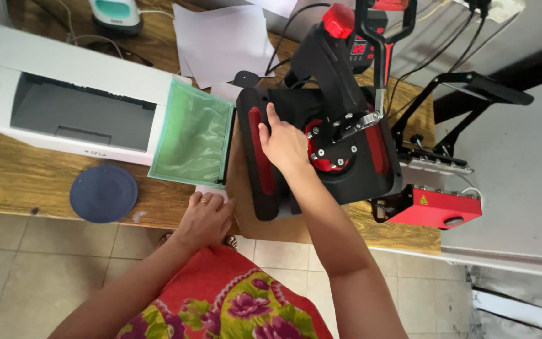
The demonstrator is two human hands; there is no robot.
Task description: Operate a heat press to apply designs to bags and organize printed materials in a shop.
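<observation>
Table (7, 182) of wood bears a white printer (64, 94) at left and a black-and-red heat press (321, 144) at right, a green sheet (192, 135) lying between them. Right hand (283, 144) lies flat on the press's black top plate, fingers spread, gripping nothing. Left hand (205, 220) rests curled at the table edge just below the green sheet; whether it holds anything I cannot tell. Round dark blue disc (103, 193) sits left of it

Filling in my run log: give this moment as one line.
right hand: flat on black heat press | left hand: resting on table edge | green sheet beside white printer
</observation>
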